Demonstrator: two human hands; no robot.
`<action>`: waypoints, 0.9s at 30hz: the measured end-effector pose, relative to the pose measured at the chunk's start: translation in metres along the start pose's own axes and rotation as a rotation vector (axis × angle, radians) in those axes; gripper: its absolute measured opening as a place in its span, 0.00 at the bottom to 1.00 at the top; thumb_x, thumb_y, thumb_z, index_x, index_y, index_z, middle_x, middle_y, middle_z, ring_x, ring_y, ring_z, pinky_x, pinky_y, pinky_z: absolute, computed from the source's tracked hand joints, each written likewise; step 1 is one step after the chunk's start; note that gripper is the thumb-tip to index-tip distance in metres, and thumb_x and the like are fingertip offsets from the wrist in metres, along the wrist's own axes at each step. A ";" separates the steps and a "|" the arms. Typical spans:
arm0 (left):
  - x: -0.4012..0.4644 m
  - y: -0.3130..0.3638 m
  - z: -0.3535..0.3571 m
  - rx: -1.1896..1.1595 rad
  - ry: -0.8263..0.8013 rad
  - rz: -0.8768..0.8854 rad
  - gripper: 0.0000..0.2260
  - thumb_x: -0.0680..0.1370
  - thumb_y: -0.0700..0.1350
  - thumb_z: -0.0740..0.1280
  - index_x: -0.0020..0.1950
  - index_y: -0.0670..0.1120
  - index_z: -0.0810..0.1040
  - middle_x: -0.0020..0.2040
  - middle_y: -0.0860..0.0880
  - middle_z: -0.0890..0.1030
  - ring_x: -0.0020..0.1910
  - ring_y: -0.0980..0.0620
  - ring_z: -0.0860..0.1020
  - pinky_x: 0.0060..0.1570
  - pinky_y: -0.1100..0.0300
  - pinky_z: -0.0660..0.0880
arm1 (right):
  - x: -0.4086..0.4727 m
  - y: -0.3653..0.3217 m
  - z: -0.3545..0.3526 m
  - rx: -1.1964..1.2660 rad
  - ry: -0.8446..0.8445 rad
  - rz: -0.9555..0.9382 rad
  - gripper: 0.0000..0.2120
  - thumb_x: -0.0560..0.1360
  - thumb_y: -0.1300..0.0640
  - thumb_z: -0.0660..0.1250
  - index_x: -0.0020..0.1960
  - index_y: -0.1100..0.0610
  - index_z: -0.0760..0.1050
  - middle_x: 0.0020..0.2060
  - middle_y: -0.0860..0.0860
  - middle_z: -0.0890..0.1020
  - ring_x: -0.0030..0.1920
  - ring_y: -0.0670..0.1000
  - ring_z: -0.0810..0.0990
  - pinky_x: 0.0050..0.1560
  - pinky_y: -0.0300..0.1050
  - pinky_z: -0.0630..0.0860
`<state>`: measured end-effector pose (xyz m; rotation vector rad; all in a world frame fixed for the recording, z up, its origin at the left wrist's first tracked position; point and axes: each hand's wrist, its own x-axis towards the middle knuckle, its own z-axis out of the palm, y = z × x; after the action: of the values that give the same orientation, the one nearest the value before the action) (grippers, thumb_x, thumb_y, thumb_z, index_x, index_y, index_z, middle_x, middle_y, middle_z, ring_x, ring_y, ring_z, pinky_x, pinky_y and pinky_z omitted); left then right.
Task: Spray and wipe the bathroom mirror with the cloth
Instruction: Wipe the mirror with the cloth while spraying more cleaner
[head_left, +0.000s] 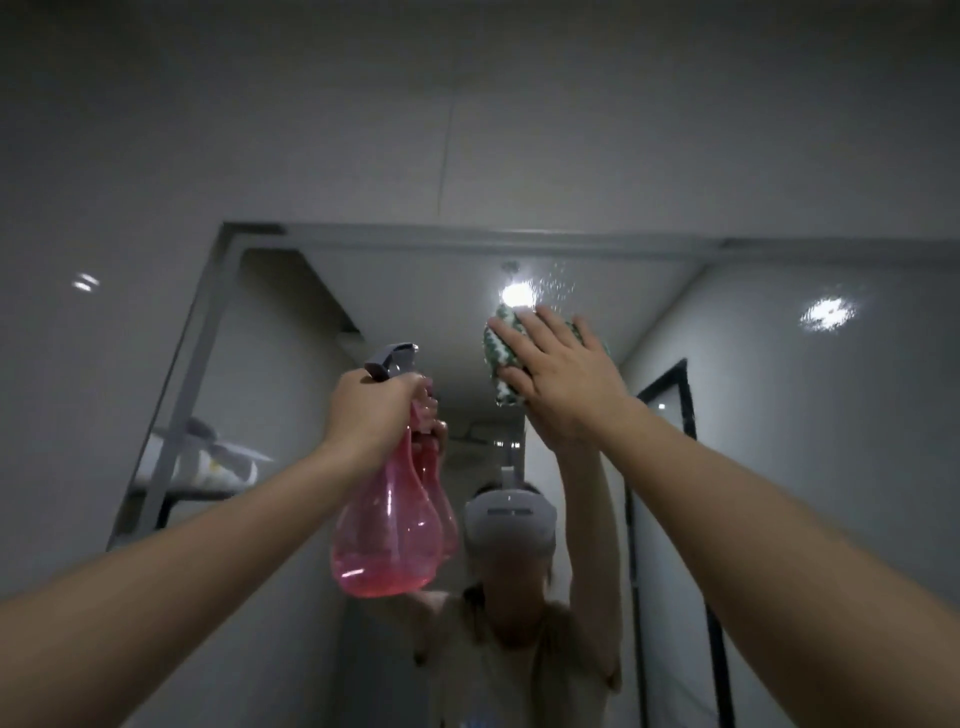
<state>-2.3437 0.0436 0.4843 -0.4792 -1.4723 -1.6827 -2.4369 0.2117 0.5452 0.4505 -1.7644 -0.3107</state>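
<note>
Most of the cloth (501, 353) hidden under the right hand (558, 374). Neck of the spray bottle (392, 525) covered by the left hand (371, 410). Mirror (322, 322) cut off below and right.

Pink spray bottle (392, 525), green-and-white zigzag cloth (501, 345)

1. Mirror (395, 291): big, grey frame, on wall; spray droplets on glass near top, by a bright light glare.
2. Cloth (501, 353): green-white pattern, bunched up, pressed flat vs glass just below the droplets, under right hand (558, 382).
3. Spray bottle (389, 525): clear pink, bulb-shaped, grey trigger head, pink liquid low in base; upright, slightly tilted, left hand (371, 410) grips neck, close to glass.
</note>
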 end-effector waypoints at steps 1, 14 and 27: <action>0.010 0.004 0.002 -0.003 -0.004 0.002 0.08 0.75 0.31 0.61 0.37 0.37 0.75 0.29 0.44 0.75 0.16 0.61 0.71 0.18 0.71 0.68 | 0.009 0.005 -0.003 -0.001 0.006 0.002 0.26 0.82 0.43 0.45 0.77 0.44 0.42 0.77 0.48 0.46 0.76 0.50 0.42 0.74 0.53 0.41; 0.088 0.066 0.022 0.142 -0.094 0.139 0.14 0.75 0.35 0.59 0.60 0.33 0.73 0.41 0.42 0.77 0.31 0.47 0.76 0.17 0.68 0.71 | 0.104 0.057 -0.027 0.091 -0.007 0.164 0.26 0.81 0.43 0.47 0.77 0.44 0.45 0.77 0.49 0.47 0.76 0.52 0.45 0.73 0.57 0.43; -0.012 -0.039 0.000 0.089 -0.133 0.006 0.06 0.70 0.35 0.66 0.37 0.45 0.76 0.38 0.43 0.79 0.39 0.44 0.82 0.45 0.52 0.80 | -0.035 0.008 0.002 0.092 -0.089 0.099 0.26 0.82 0.44 0.46 0.77 0.45 0.43 0.77 0.50 0.45 0.76 0.53 0.42 0.73 0.59 0.40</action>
<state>-2.3671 0.0460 0.4512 -0.5549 -1.6328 -1.5985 -2.4330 0.2346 0.5177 0.4188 -1.8863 -0.1826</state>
